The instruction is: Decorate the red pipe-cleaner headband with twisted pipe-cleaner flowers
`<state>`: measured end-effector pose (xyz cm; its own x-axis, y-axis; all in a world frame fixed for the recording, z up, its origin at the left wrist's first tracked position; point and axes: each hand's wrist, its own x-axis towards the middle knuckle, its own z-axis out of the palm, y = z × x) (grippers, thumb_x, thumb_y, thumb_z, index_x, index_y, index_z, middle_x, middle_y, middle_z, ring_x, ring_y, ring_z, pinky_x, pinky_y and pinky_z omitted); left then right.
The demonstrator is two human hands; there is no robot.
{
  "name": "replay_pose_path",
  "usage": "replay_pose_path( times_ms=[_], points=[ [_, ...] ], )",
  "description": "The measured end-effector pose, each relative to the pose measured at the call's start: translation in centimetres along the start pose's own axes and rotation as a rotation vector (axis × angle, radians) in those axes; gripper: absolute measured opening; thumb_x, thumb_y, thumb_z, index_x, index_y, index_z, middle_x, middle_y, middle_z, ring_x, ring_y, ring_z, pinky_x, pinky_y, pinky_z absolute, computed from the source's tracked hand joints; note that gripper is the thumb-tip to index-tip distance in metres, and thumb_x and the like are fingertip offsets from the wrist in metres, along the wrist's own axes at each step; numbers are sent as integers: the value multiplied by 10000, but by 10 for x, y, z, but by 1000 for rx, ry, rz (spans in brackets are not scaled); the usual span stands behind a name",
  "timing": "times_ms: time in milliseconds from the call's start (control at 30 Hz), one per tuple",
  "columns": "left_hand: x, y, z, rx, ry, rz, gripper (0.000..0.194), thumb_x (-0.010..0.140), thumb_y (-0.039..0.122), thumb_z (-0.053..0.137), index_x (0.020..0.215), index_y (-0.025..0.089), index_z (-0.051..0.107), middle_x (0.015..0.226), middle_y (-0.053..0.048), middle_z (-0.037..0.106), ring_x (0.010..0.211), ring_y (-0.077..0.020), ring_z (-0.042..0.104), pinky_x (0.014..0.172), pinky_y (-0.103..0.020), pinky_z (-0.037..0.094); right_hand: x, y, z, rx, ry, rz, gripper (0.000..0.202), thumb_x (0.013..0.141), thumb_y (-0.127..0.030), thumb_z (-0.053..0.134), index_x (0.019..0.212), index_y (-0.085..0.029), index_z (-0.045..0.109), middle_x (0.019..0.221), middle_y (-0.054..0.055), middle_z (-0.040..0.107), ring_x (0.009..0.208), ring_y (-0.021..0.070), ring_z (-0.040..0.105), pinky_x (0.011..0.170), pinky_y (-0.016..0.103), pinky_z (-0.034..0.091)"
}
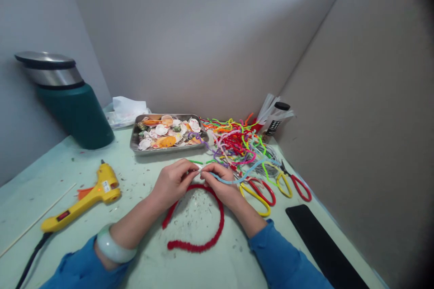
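Note:
My left hand [176, 178] is closed in a pinch at a small white piece [200, 168], too covered to make out fully. Right beside it, the fingertips of my right hand [220, 180] meet the left ones and pinch a light blue pipe cleaner [251, 170], whose length trails off to the right. Below both hands, a fuzzy red C-shaped band [219, 230] lies on the table, its upper part partly hidden by them. Tangled, many-coloured pipe cleaners [237, 142] are heaped just beyond my right hand.
A metal tray [169, 149] of shells stands behind my hands. At left are a yellow glue gun [81, 198], a thin stick [40, 216] and a green bottle [74, 115]. Scissors [300, 188], a black strip [322, 241] and a clear container [273, 124] are at right.

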<state>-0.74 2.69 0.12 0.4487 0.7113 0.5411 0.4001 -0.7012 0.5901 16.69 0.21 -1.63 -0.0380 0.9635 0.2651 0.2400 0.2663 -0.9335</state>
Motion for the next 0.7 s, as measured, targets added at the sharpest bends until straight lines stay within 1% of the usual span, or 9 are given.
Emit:
replay_pose_path(
  times_ms=[167, 300, 367, 433, 500, 533, 600, 633, 700],
  points=[
    [-1, -1, 0, 61, -31, -52, 117, 859, 198, 510, 851, 169, 623, 789, -39, 645, 727, -146, 575, 667, -241, 394, 0, -2, -1, -67, 16, -39, 94, 808, -263, 575, 786, -189, 628, 719, -5, 617, 674, 133, 565, 643, 231, 447],
    [1, 1, -2, 74, -108, -116, 166, 865, 249, 488, 818, 172, 628, 762, -32, 637, 693, -149, 552, 648, -249, 373, -1, -5, -3, -137, 10, -73, 75, 812, -226, 569, 776, -192, 625, 729, -10, 616, 703, 132, 567, 676, 234, 437],
    [3, 1, -3, -9, -166, -188, 214, 864, 283, 479, 737, 165, 606, 676, -11, 592, 630, -136, 509, 605, -242, 356, -1, -6, -5, -158, 9, -70, 75, 816, -228, 570, 777, -195, 625, 707, -16, 609, 678, 128, 561, 658, 231, 431],
    [6, 0, -4, -202, -247, -296, 264, 853, 332, 487, 660, 165, 555, 572, 22, 510, 546, -114, 441, 542, -228, 333, -1, -5, -6, -155, 6, -65, 85, 819, -249, 575, 774, -196, 624, 669, -21, 598, 640, 125, 551, 630, 229, 425],
    [7, -3, -4, -395, -322, -400, 281, 842, 372, 496, 650, 168, 521, 519, 46, 459, 489, -97, 388, 497, -217, 316, -1, -4, -6, -132, -4, -66, 98, 823, -268, 575, 775, -197, 623, 650, -21, 596, 621, 124, 549, 616, 229, 425],
    [7, -4, -3, -451, -340, -433, 287, 839, 385, 500, 650, 169, 513, 504, 52, 448, 475, -92, 375, 486, -214, 312, -1, -3, -6, -121, -5, -70, 101, 824, -272, 574, 777, -197, 623, 653, -20, 599, 621, 125, 551, 615, 230, 427],
    [7, -6, -2, -463, -317, -440, 288, 840, 391, 502, 664, 165, 530, 514, 46, 469, 484, -95, 396, 492, -214, 327, 0, -3, -5, -125, 9, -80, 100, 823, -269, 574, 777, -195, 623, 665, -15, 605, 629, 127, 552, 619, 231, 428],
    [6, -6, -2, -426, -284, -411, 277, 842, 383, 504, 682, 162, 554, 546, 34, 503, 512, -102, 430, 511, -216, 347, 0, -3, -5, -139, 21, -86, 98, 821, -264, 575, 774, -193, 624, 671, -12, 607, 633, 128, 552, 622, 232, 429],
    [5, -6, -2, -297, -213, -307, 226, 839, 346, 520, 752, 160, 615, 667, -1, 587, 605, -124, 509, 577, -226, 392, 0, -4, -5, -171, 38, -107, 90, 814, -248, 579, 762, -189, 624, 686, -7, 613, 653, 131, 558, 638, 235, 431]
  ],
)
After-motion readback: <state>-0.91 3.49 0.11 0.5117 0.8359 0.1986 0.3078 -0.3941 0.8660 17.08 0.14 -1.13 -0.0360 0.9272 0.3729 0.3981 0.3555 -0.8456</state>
